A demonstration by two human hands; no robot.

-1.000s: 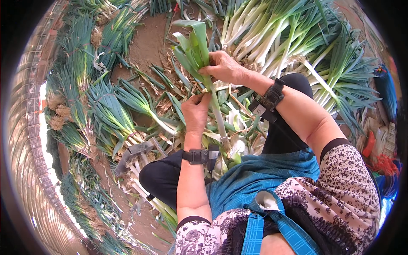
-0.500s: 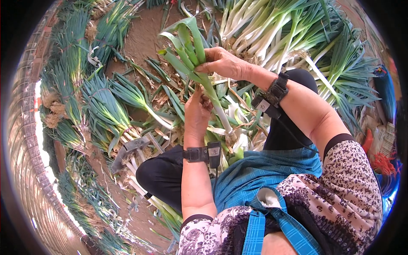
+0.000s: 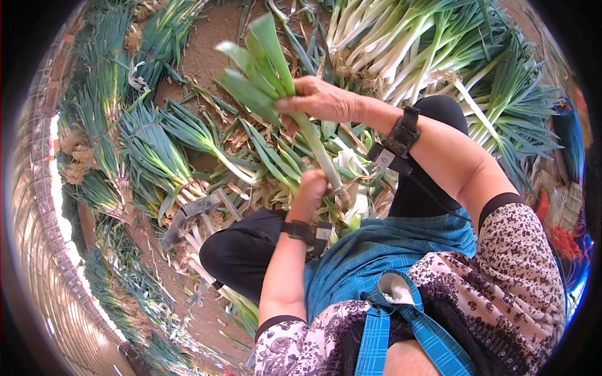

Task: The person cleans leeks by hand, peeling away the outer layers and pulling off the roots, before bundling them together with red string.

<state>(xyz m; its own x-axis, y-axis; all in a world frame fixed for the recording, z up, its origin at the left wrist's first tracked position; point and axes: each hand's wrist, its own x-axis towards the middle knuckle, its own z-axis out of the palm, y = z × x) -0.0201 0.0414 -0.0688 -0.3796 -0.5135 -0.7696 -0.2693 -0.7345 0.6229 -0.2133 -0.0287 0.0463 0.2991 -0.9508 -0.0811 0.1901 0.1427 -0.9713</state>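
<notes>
While both hands grasp one leek [image 3: 311, 141], the right hand [image 3: 320, 100] clenches its leaves at twelve o'clock and the left hand [image 3: 311, 191] grips its white stalk below, above trimmings [image 3: 263, 163].

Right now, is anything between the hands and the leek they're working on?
Nothing visible. The right hand grips the leek where the green leaves meet the stalk, and the left hand touches its white lower end. Loose trimmed leaves lie underneath, not between.
</notes>
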